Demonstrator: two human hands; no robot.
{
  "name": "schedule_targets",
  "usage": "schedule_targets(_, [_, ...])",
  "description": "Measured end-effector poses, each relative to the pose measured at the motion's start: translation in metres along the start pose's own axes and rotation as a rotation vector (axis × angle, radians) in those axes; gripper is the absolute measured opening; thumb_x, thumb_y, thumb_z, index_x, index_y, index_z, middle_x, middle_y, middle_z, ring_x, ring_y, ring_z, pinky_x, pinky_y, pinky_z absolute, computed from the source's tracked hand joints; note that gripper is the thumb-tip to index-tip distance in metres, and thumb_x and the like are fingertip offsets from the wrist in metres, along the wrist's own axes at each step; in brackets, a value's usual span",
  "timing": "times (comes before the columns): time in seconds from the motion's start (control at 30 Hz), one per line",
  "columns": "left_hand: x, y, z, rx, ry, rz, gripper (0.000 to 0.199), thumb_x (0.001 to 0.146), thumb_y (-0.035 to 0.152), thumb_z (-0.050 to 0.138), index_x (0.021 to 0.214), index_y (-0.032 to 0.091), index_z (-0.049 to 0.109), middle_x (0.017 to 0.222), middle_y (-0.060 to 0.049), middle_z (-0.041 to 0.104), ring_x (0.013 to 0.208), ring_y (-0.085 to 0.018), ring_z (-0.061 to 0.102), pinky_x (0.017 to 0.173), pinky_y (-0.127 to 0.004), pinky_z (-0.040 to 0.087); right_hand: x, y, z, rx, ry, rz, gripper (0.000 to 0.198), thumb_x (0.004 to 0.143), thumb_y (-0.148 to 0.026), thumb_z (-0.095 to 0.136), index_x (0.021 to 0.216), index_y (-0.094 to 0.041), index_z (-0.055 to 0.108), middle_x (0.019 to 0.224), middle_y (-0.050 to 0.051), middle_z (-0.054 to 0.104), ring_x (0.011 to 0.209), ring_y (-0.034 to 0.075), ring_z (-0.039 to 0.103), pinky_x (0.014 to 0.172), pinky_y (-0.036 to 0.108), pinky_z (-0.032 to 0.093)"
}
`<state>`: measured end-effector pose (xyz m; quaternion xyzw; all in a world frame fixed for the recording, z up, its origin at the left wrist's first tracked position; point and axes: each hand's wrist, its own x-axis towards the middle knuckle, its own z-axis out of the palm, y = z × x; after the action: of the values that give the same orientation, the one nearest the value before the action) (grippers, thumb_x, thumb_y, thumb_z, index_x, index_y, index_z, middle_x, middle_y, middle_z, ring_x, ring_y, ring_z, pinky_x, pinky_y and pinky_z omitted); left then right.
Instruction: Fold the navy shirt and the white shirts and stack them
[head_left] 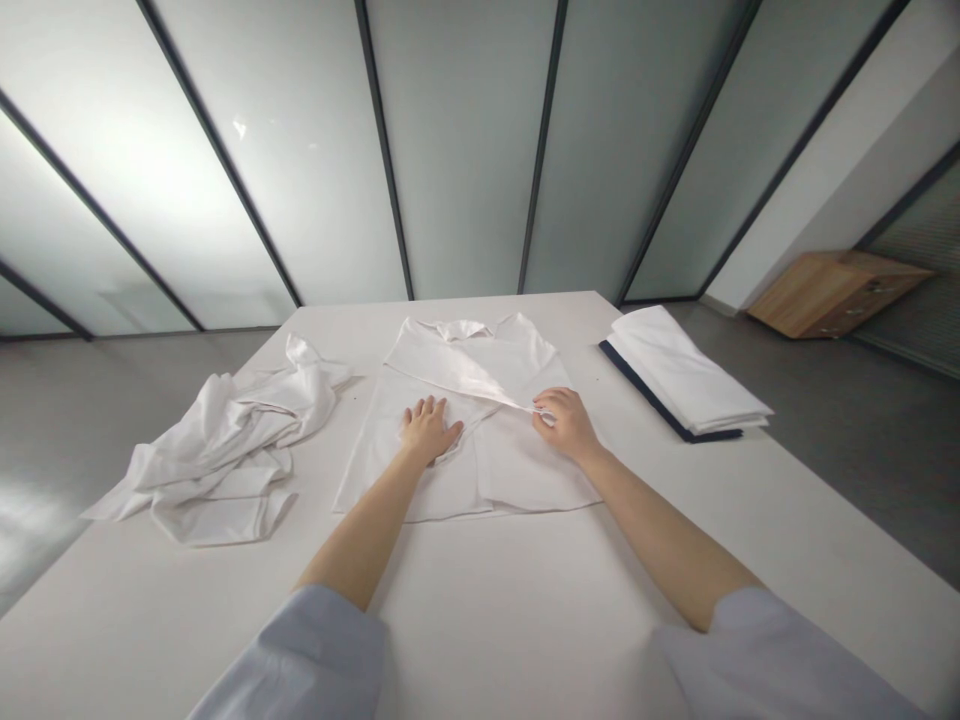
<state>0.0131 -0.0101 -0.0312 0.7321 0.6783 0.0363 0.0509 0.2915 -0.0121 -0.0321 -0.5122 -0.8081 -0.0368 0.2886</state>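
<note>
A white shirt (517,470) lies spread on the table, its collar at the far side and its hem toward me. One sleeve is laid slantwise across its upper part. My left hand (429,432) rests flat on the left half of the shirt, fingers spread. On the right, my right hand (564,420) pinches the cuff end of the slanting sleeve between thumb and fingers, close above the shirt body.
A crumpled heap of white cloth (240,430) lies at the left table edge. Folded white garments (682,365) sit on a dark navy folded piece (645,390) at the right. The white table (517,610) stands before frosted glass panels; a wooden cabinet (832,290) is beyond.
</note>
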Motion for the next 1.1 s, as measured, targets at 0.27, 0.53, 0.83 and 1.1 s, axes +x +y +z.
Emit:
schedule_targets(0.27, [-0.001, 0.000, 0.001, -0.014, 0.040, 0.038, 0.070, 0.090, 0.053, 0.040, 0.149, 0.017, 0.030, 0.157, -0.012, 0.029, 0.144, -0.025, 0.028, 0.116, -0.041, 0.022, -0.001, -0.009, -0.001, 0.094, -0.221, -0.002, 0.030, 0.090, -0.035, 0.043, 0.094, -0.020, 0.069, 0.100, 0.007, 0.070, 0.101, 0.023, 0.060, 0.095, 0.034, 0.040])
schedule_targets(0.53, [0.001, -0.001, 0.001, -0.015, 0.047, 0.050, 0.066, 0.091, 0.052, 0.042, 0.145, 0.016, 0.036, 0.155, -0.015, 0.033, 0.142, -0.027, 0.031, 0.115, -0.043, 0.024, 0.000, 0.001, 0.005, -0.232, -0.256, 0.469, 0.041, 0.081, -0.049, 0.059, 0.106, -0.018, 0.068, 0.117, 0.016, 0.061, 0.108, 0.031, 0.055, 0.091, 0.041, 0.039])
schedule_targets(0.83, [-0.002, 0.011, -0.003, -0.045, 0.131, 0.350, 0.044, 0.091, 0.039, 0.047, 0.133, 0.026, 0.052, 0.151, -0.008, 0.040, 0.129, -0.026, 0.048, 0.105, -0.041, 0.041, -0.002, 0.016, 0.020, 0.234, -0.021, 0.519, 0.023, 0.079, -0.027, 0.054, 0.101, -0.021, 0.060, 0.084, 0.004, 0.068, 0.073, 0.020, 0.060, 0.070, 0.029, 0.044])
schedule_targets(1.1, [0.021, 0.031, -0.008, 0.111, 0.039, 0.529, 0.045, 0.090, 0.050, 0.049, 0.125, 0.024, 0.059, 0.154, -0.009, 0.036, 0.141, -0.031, 0.032, 0.108, -0.048, 0.035, -0.002, 0.023, 0.021, 0.503, 0.157, 0.543, 0.037, 0.072, -0.032, 0.053, 0.105, -0.019, 0.062, 0.072, 0.000, 0.064, 0.058, 0.017, 0.051, 0.063, 0.030, 0.045])
